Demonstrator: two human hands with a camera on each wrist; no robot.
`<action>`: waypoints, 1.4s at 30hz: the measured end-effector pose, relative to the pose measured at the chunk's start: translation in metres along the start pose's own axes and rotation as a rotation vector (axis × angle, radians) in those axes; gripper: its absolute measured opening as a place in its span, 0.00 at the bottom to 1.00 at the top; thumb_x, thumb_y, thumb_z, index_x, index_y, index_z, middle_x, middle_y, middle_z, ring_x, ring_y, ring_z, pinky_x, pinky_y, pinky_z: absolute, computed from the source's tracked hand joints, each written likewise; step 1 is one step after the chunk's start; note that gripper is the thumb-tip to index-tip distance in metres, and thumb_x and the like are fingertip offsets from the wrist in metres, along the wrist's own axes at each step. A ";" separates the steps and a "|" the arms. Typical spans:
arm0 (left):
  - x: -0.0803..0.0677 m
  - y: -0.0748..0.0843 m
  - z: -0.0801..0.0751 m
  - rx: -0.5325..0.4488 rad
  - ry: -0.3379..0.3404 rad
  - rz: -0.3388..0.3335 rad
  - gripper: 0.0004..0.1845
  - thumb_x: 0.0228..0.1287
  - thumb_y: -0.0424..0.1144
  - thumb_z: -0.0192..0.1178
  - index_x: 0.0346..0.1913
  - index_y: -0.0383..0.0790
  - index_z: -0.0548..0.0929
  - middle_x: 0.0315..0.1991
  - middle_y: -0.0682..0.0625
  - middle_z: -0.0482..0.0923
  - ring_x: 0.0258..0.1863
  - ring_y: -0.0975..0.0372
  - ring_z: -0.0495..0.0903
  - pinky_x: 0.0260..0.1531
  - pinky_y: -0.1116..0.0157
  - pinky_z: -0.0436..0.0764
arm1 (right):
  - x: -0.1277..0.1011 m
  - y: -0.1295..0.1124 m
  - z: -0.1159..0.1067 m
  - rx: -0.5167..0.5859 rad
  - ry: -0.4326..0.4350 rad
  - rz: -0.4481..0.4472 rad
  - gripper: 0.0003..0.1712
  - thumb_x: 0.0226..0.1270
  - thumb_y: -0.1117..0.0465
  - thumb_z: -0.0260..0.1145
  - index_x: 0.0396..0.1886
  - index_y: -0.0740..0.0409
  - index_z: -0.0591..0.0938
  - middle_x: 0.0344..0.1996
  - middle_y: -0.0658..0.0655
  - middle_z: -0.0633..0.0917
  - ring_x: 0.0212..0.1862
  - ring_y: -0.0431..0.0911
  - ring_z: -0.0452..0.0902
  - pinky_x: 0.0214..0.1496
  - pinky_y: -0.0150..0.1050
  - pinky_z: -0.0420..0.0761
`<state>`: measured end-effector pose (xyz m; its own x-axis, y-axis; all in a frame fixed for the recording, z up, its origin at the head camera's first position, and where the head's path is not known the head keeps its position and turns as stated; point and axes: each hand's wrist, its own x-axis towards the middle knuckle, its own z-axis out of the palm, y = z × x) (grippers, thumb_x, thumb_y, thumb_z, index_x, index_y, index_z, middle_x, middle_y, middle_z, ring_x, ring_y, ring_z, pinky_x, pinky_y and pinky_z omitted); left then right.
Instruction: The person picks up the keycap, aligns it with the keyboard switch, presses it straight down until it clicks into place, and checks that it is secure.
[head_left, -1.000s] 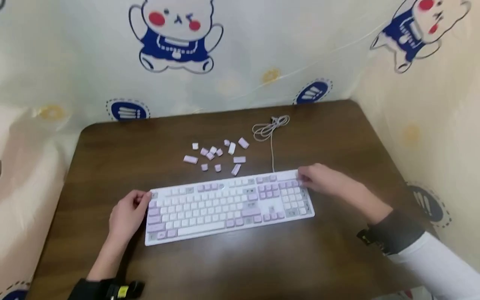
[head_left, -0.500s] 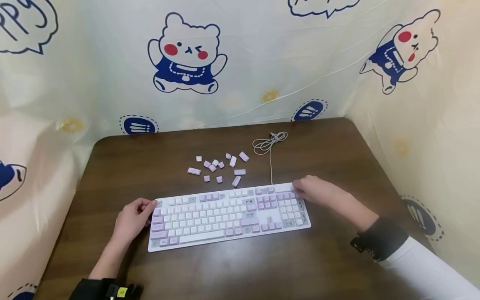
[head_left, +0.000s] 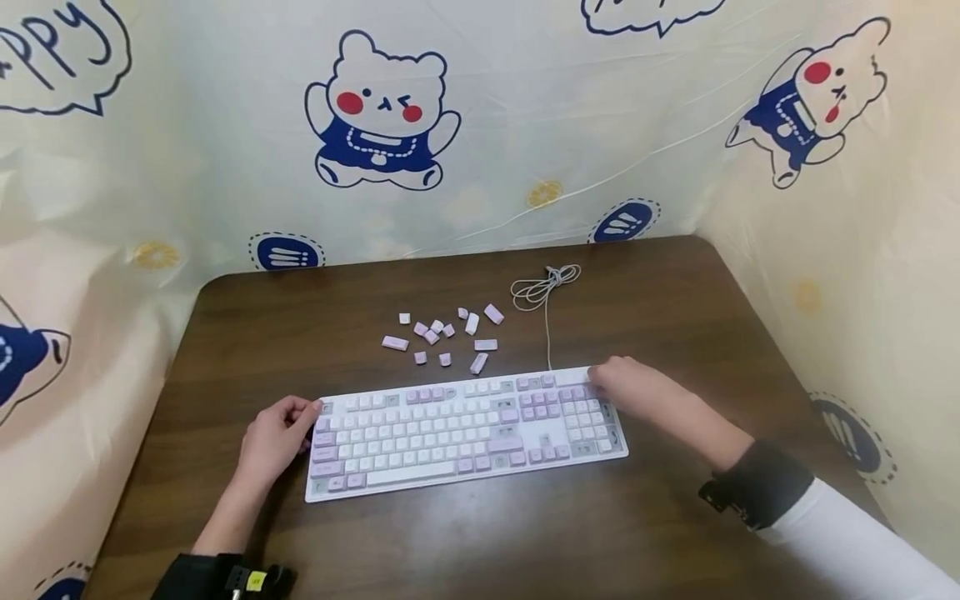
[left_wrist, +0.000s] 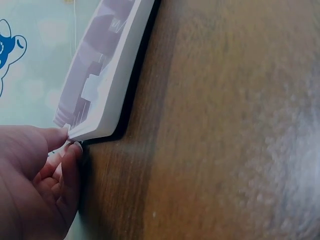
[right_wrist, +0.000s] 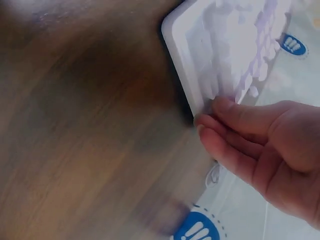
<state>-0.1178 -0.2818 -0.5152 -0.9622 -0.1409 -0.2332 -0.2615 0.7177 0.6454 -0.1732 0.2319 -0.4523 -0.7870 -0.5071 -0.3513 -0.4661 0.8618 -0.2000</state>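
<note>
A white and lilac keyboard lies on the brown table at a slight slant, with some grey gaps where keycaps are absent. My left hand pinches its far left corner; in the left wrist view the thumb of that hand is on top and a finger below. At the far right corner, my right hand grips the keyboard. The right wrist view shows the right hand with thumb and fingertips closed on that corner. Several loose keycaps, lilac and white, are scattered beyond the keyboard.
A coiled pale cable lies near the table's back edge, its lead running to the keyboard. Cloth printed with bears hangs behind and beside the table.
The head view has tilted up and then shifted slightly left, so everything sits lower in it. Both hands keep their hold on the corners; the keyboard stays put relative to the loose keycaps.
</note>
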 end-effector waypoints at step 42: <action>-0.001 0.000 0.000 -0.008 0.000 -0.023 0.24 0.80 0.53 0.55 0.51 0.31 0.82 0.33 0.46 0.78 0.26 0.59 0.79 0.27 0.65 0.78 | -0.006 0.015 -0.006 0.185 0.000 -0.030 0.04 0.70 0.66 0.72 0.39 0.56 0.84 0.29 0.49 0.82 0.30 0.41 0.76 0.34 0.34 0.77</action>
<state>-0.1168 -0.2812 -0.5152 -0.9558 -0.1579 -0.2479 -0.2844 0.7090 0.6453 -0.1780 0.2481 -0.4481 -0.7738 -0.5326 -0.3428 -0.4069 0.8328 -0.3753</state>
